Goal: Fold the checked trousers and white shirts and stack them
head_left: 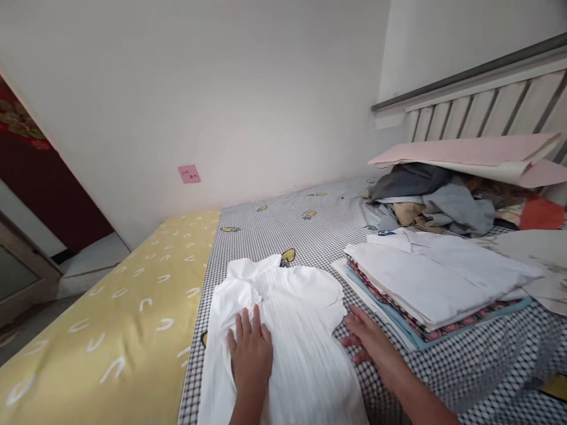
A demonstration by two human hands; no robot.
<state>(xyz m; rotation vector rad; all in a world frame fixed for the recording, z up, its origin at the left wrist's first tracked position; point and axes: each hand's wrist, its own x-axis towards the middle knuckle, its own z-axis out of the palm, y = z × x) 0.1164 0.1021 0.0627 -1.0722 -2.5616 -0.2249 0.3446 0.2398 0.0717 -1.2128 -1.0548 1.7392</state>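
A white blouse [305, 336] with a collar and a short ruffled sleeve lies spread on the checked bedsheet [283, 218]. Its left part appears folded inward. My left hand [251, 351] rests flat on the blouse's left side, fingers stretched out. Beside the right sleeve edge is my right hand [365, 339], its fingers apart and nothing held in them. Whether those fingertips touch the fabric I cannot tell. To the right sits a stack of folded clothes, with a white collared shirt [438, 271] on top.
A heap of loose clothes [443, 198] lies at the back right under a pink sheet of card or paper [465, 152]. A radiator [482, 103] stands behind it. Yellow patterned bedding [146, 295] covers the left. A pink note [189, 173] is on the wall.
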